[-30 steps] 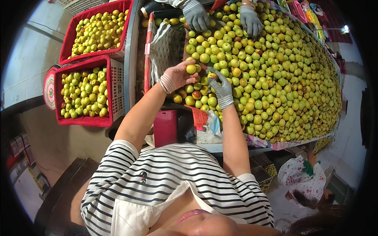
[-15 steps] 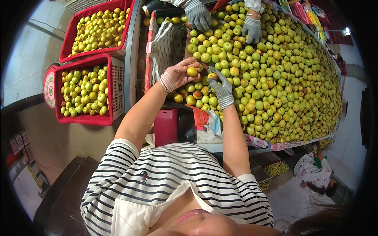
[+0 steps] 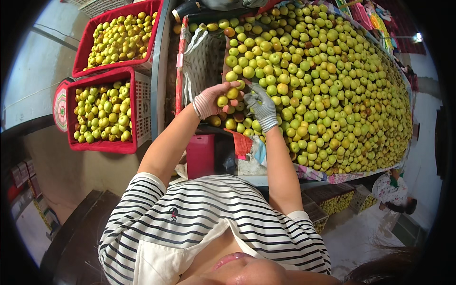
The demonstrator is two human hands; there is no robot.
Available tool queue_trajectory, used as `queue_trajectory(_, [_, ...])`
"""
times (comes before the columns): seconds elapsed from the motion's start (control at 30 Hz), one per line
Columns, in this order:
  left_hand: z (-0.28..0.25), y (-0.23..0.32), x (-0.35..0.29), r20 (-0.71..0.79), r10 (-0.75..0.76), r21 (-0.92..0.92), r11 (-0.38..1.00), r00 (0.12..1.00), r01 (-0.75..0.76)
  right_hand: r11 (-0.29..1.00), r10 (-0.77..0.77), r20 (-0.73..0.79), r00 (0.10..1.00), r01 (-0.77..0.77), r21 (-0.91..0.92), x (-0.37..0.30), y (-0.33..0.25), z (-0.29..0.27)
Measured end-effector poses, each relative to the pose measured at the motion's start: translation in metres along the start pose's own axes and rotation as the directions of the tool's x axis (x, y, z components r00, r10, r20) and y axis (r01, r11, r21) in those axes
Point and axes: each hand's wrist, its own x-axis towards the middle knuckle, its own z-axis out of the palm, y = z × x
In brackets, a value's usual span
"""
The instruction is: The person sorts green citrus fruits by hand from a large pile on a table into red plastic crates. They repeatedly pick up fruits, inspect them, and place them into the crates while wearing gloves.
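My left hand [image 3: 212,100], in a pale glove that leaves the fingers bare, is closed around a few small round yellow-green fruits [image 3: 222,100], much like jujubes. Close beside it, to the right, my right hand [image 3: 260,106] wears a grey glove. Its fingers are apart, reaching toward the left fingertips, and I see no fruit in them. Both hands are over the near left edge of a broad heap of the same fruit [image 3: 327,99], some of it brownish or reddish. A pale perforated crate [image 3: 205,59] lies just beyond my left hand.
Two red-lined baskets [image 3: 133,102] [image 3: 154,28] of fruit stand at the left. A red box [image 3: 200,154] is below the bench edge. Crates of fruit [image 3: 338,203] and another person [image 3: 392,192] are at the lower right. Something dark and blurred is at the top edge.
My left hand has more fruit in it. The right hand has let go of the blemished fruit it had. Another person's two grey-gloved hands have left the top; the person at lower right has shifted right.
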Motion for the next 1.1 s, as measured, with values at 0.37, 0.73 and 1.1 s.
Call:
queue_trajectory(0.37, [0.011,0.077,-0.045,-0.160,0.447,-0.032,0.889,0.880,-0.457,0.970,-0.242,-0.152,0.958,0.239,-0.040,0.008,0.009,0.013])
queue_trajectory(0.73, [0.013,0.010,-0.064,-0.294,0.261,0.636,0.772,0.919,-0.016,0.731,-0.229,-0.184,0.956,0.044,-0.681,0.048,-0.061,-0.070])
queue_trajectory(1.1, [0.069,0.002,-0.027,-0.470,0.002,0.653,-0.671,0.882,0.350,0.405,-0.066,-0.198,0.978,-0.155,-0.901,0.064,-0.038,-0.004])
